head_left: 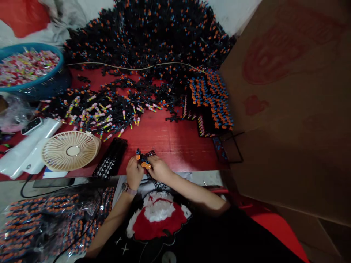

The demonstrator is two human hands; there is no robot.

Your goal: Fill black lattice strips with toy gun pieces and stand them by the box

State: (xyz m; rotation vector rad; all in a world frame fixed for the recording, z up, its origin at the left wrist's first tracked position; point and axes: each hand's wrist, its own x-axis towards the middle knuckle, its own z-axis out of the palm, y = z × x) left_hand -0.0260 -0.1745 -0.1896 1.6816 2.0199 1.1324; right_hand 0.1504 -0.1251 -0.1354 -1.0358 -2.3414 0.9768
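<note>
My left hand (134,172), with a watch on the wrist, is closed around small black pieces (143,160) with orange and blue round ends, near the table's front edge. My right hand (159,170) reaches in from the right, its fingers closed on the same group of pieces. A black perforated tray (150,153) lies under and behind my hands, partly hidden by them. To the left, a second black perforated tray (111,159) rests on the red table (170,142). The fingertips are too small to make out well.
A huge heap of black pieces (153,33) covers the back. Filled racks (211,98) stand at the right beside cardboard (287,109). A cream fan (73,150) and blue basket (52,78) are at left. Pieces with colourful tubes (95,117) lie behind the fan.
</note>
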